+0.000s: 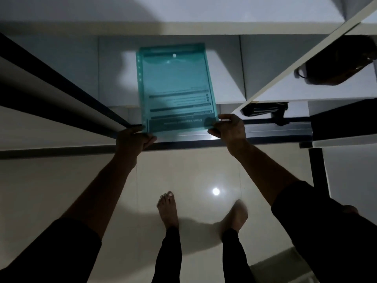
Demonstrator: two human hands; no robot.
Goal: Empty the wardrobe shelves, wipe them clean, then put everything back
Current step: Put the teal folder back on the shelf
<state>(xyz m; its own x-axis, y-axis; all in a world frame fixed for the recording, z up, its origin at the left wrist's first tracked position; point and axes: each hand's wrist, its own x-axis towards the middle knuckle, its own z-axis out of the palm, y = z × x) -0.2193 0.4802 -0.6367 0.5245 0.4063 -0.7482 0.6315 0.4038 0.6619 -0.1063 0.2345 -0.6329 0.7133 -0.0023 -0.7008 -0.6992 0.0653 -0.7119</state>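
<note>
Looking straight down here, so closest to the camera you get 2 dark sleeves (51, 248) pushed up the forearms and 2 bare feet (168, 209) on a glossy pale tile floor (81, 190), with a bright lamp reflection (216, 191) between the feet and the wardrobe.

Next up are the hands. The left hand (132, 139) has its fingers curled around the near left corner of a teal see-through document folder (175, 82), and the right hand (229, 127) pinches the near right corner, thumb on top. So both are holding the folder, 1 at each near corner.

The folder lies flat on a white wardrobe shelf (226, 78), its near edge sticking out over the dark metal sliding track (265, 129) at the front of the wardrobe. It has a snap button at the far end and a printed sheet inside, text too blurry to read.

Further right, past a white divider panel (302, 58), there's a dark bag (336, 62) on the neighbouring shelf and some dark object (263, 109) below it, can't tell what it is.
</note>
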